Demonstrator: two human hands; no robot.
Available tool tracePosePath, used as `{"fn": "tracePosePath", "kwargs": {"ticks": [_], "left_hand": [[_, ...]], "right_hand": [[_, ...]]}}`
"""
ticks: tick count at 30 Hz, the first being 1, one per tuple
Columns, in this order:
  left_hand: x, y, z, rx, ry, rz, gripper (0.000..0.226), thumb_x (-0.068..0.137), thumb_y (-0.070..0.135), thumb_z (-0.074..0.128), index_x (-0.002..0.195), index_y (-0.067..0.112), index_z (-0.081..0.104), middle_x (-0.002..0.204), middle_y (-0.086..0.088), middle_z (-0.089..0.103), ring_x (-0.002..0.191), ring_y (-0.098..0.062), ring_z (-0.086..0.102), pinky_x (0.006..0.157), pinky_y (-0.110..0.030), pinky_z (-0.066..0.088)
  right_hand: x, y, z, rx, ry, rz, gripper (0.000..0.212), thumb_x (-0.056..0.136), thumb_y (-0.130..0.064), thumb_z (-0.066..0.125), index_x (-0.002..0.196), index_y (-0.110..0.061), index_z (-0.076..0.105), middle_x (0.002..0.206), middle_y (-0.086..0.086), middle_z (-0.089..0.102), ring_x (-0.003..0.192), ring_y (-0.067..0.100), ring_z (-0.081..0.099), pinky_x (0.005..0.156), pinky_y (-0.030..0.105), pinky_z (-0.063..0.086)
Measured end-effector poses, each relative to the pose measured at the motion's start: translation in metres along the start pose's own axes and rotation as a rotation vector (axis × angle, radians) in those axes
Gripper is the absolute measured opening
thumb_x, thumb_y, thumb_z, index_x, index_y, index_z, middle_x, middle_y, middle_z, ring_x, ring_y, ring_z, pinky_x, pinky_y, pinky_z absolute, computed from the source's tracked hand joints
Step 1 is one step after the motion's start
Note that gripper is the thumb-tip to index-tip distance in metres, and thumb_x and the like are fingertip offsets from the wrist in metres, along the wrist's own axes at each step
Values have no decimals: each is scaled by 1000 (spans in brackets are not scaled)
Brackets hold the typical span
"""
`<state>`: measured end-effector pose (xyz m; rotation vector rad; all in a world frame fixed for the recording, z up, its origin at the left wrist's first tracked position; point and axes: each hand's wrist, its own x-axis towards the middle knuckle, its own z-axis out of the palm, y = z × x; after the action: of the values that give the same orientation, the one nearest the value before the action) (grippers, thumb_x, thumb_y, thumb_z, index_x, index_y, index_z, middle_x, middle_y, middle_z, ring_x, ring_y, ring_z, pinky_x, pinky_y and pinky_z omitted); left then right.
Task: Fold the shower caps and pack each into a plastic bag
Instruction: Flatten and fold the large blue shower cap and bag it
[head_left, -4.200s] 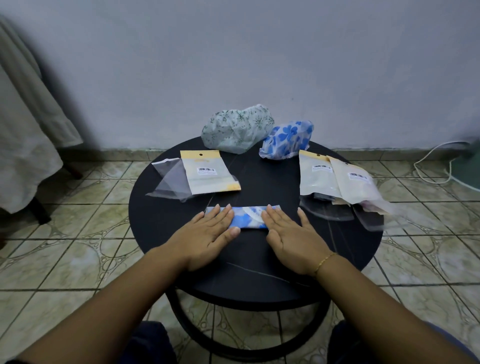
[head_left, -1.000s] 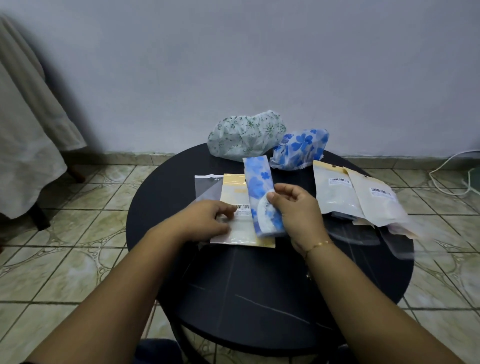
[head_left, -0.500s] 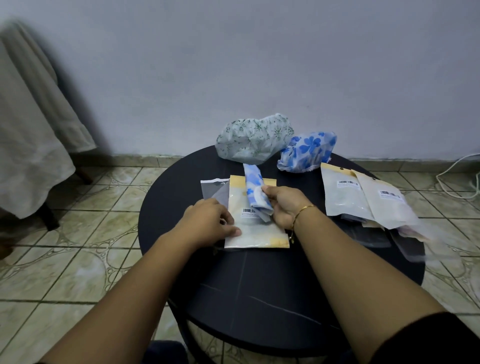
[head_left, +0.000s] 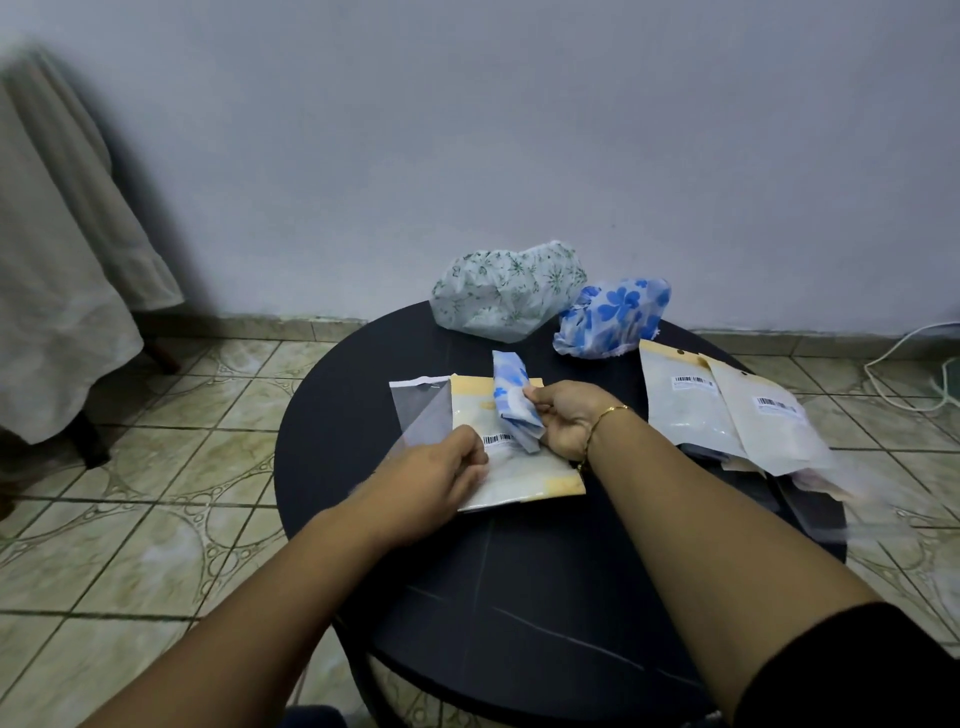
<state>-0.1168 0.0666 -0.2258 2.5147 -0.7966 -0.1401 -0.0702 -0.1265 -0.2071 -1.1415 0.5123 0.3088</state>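
A folded blue-flowered shower cap (head_left: 511, 402) is pinched in my right hand (head_left: 566, 418), its lower end over a flat plastic bag (head_left: 519, 467) with a yellow header and barcode label. My left hand (head_left: 441, 475) pinches that bag at its left edge near the barcode. The bag lies on a round black table (head_left: 519, 571). At the table's far side sit two unfolded caps, a green-patterned shower cap (head_left: 506, 296) and a blue-flowered one (head_left: 613, 317).
A clear empty bag (head_left: 423, 410) lies left of the held bag. More labelled bags (head_left: 727, 415) are stacked at the right, over the table's edge. Tiled floor surrounds the table; draped cloth (head_left: 57, 291) at far left, a white cable (head_left: 904, 364) at right.
The folded cap was lifted off the table and turned upright over the bag. Since a second ago my right hand has lowered it toward the bag while my left hand keeps hold of the bag's edge.
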Motion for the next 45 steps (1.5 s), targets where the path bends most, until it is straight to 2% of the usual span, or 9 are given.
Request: {"fn": "tracePosePath", "kwargs": {"ticks": [6,10,14,23,29,34,38,42,45], "left_hand": [[-10,7,-6,-205,-60,-9,12,99,32,43,87,31,40,129,17,57,116,-2,54,96,-30,45],[-24,10,-16,-426,-77,-7,13,96,33,49,86,25,46,124,32,54,109,-19,61,91,-36,51],[-35,14,-22,-506,-80,6,16,89,36,52,79,24,53,110,20,68,117,10,49,104,-32,41],[-45,18,-3,-337,-36,5,6,87,34,66,89,31,61,92,16,69,85,-10,66,84,-37,53],[-40,19,6,-170,-47,115,19,82,21,71,87,36,59,102,19,66,99,5,59,91,-25,48],[-40,20,17,38,17,269,24,88,30,57,106,31,72,137,3,52,118,-9,54,98,-23,44],[-39,25,28,126,36,291,45,86,38,44,117,16,68,128,-6,60,108,-21,62,87,-33,53],[-38,31,31,119,81,283,45,84,38,46,113,12,69,127,5,61,107,-13,60,86,-30,51],[-37,34,32,62,99,208,46,85,27,60,131,20,58,142,15,45,122,4,45,100,-7,32]], "right_hand": [[3,1,2,-11,41,5,25,100,-5,34,122,-1,47,88,19,59,55,28,66,37,36,52],[1,0,2,31,60,2,24,100,-4,34,121,-2,46,88,20,59,63,32,64,65,47,52],[-3,-1,6,22,94,-28,33,99,0,36,131,4,43,120,22,58,72,27,58,75,44,46],[-12,17,9,-141,77,-299,14,91,-1,56,94,-13,62,103,13,66,86,24,65,79,43,56],[-43,25,3,-254,81,-468,15,87,-3,63,86,-18,62,90,4,67,77,16,64,76,32,55],[-99,36,-24,-242,57,-363,7,87,-5,62,92,-9,64,83,6,67,65,12,63,59,24,56],[-140,43,-58,-332,-14,-253,9,85,0,62,90,-5,67,81,10,70,60,12,64,52,19,53],[-162,39,-82,-432,-121,-169,13,82,2,61,89,-4,71,79,9,72,59,10,65,53,18,52],[-168,35,-90,-544,-145,-140,13,79,0,64,90,-3,72,84,14,72,63,12,64,57,18,53]]}}
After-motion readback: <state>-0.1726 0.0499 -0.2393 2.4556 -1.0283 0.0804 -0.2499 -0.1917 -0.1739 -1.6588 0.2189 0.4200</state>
